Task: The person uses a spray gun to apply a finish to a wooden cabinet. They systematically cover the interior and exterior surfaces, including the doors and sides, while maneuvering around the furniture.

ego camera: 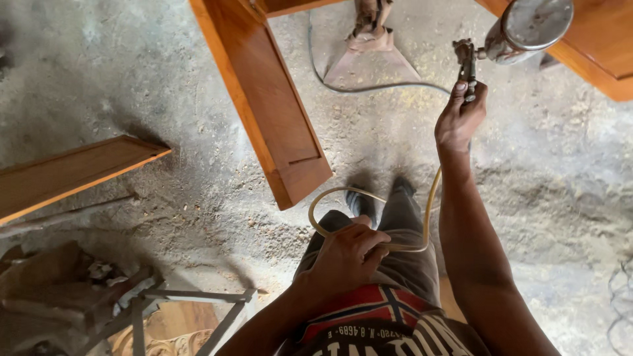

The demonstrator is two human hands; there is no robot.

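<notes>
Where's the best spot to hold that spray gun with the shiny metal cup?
Probably by the handle below the cup, coming up from underneath, as the right hand does now. The spray gun carries its heavy metal cup on top, so a grip beneath keeps it balanced. The left hand holds the yellowish hose out of the way.

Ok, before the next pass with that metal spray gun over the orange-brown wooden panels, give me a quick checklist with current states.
1. Right hand grips the metal spray gun: ok.
2. Round metal cup seated on the gun: ok.
3. Left hand holds the yellowish hose off the floor: ok.
4. Hose free of kinks: loop looks smooth, ok.
5. Nozzle aimed at a wooden panel: cannot tell.
6. Grey cable away from the feet: ok.
</notes>
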